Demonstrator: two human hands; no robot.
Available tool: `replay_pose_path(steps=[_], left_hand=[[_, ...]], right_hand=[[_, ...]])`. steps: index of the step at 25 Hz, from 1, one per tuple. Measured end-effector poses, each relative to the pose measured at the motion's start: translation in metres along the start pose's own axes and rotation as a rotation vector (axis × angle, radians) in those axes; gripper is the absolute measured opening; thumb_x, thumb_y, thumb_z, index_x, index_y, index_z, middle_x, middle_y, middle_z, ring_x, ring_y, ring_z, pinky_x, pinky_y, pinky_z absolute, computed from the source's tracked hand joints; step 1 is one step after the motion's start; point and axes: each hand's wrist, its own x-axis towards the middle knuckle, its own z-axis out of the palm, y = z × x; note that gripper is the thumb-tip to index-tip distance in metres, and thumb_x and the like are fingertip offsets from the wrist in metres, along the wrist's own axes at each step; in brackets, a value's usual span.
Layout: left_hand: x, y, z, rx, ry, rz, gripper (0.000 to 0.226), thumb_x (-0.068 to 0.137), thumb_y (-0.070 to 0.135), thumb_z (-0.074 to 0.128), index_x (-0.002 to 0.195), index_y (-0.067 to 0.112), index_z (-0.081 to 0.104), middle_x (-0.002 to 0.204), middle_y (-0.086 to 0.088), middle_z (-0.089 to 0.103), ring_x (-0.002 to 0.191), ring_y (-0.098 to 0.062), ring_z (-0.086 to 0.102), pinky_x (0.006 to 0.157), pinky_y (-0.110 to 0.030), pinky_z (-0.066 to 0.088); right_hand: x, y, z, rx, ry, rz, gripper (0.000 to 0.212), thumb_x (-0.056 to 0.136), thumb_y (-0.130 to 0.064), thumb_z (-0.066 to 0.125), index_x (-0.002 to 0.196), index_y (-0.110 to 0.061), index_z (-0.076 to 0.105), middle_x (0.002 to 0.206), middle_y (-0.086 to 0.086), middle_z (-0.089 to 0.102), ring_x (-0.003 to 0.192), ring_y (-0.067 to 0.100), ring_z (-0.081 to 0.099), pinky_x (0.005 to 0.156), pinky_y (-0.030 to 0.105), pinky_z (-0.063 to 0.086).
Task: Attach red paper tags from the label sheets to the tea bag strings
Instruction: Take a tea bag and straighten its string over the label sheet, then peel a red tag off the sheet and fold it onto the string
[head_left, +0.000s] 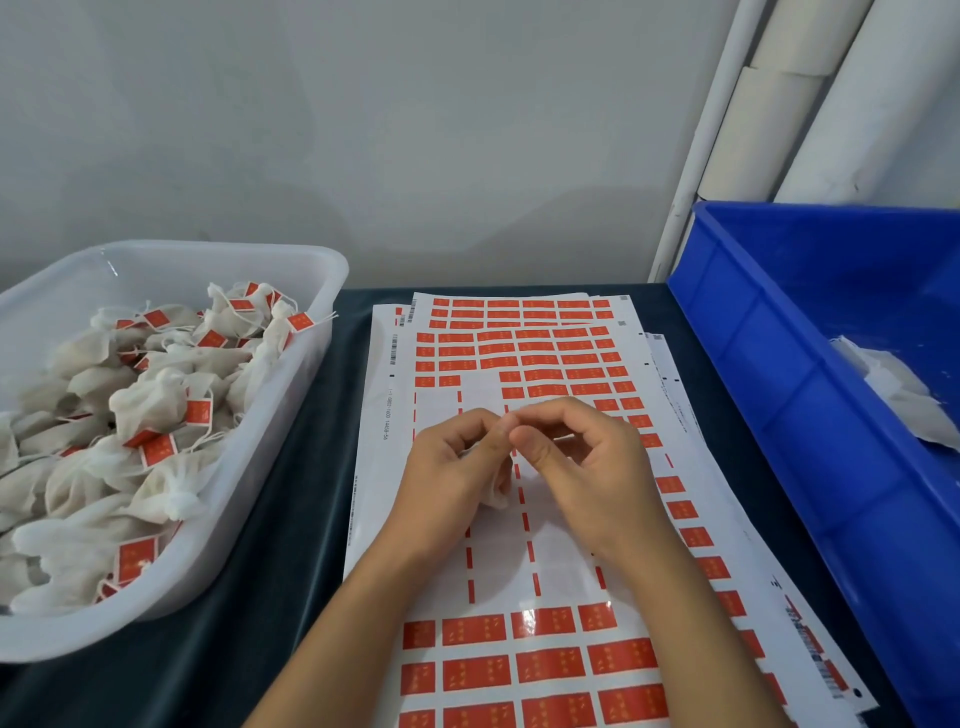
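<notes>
White tub (322, 291) holds tagged tea bags (150, 400); blue bin (779, 364) holds few.

Red tags (549, 666) on white sheets (561, 551), blue crate (810, 395), translucent white tub (291, 395)

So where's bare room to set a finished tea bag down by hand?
Free: the dark cloth strip between the white tub and the label sheets, and most of the blue bin. Crowded: the tub, heaped with tagged bags, and mid-sheet under both hands.

Two hands (452, 467), two bins (291, 260) (one blue)
</notes>
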Motion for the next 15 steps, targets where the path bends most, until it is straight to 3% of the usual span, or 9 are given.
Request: replay_pose_path(steps=[3,9,11,15], left_hand=[[-0.0006,0.0002,0.0005,-0.001,0.008,-0.034,0.040,0.101,0.041,0.058,0.077,0.012,0.072,0.061,-0.002,0.063,0.062,-0.015,0.061,0.075,-0.030,0.057],[-0.0003,0.0017,0.0065,0.135,0.015,-0.052,0.037,0.103,0.040,0.058,0.079,0.019,0.076,0.061,0.009,0.067,0.062,-0.006,0.065,0.069,-0.022,0.051],[0.0003,0.0014,0.0079,0.146,0.021,-0.044,0.036,0.102,0.041,0.058,0.080,0.021,0.077,0.060,0.007,0.066,0.059,-0.007,0.064,0.064,-0.017,0.052],[0.0000,0.0002,0.0043,0.093,-0.005,-0.037,0.032,0.102,0.043,0.059,0.080,0.030,0.079,0.059,0.001,0.065,0.056,-0.011,0.062,0.063,-0.019,0.056]], right_hand=[[0.0008,0.0017,-0.0008,-0.033,0.027,0.034,0.003,0.092,-0.043,0.069,0.089,-0.042,0.070,0.090,-0.028,0.071,0.094,-0.004,0.067,0.075,0.003,0.049],[0.0012,0.0072,0.0035,-0.350,0.173,-0.035,0.025,0.097,-0.024,0.067,0.082,-0.039,0.055,0.079,-0.028,0.058,0.090,-0.005,0.061,0.062,0.001,0.043],[0.0015,0.0070,0.0054,-0.420,0.202,-0.081,0.023,0.098,-0.019,0.066,0.086,-0.034,0.053,0.083,-0.026,0.053,0.081,0.001,0.059,0.067,0.004,0.038],[0.0006,0.0077,0.0062,-0.465,0.241,-0.162,0.022,0.097,-0.017,0.067,0.090,-0.031,0.052,0.092,-0.015,0.055,0.081,0.007,0.056,0.073,0.012,0.041]])
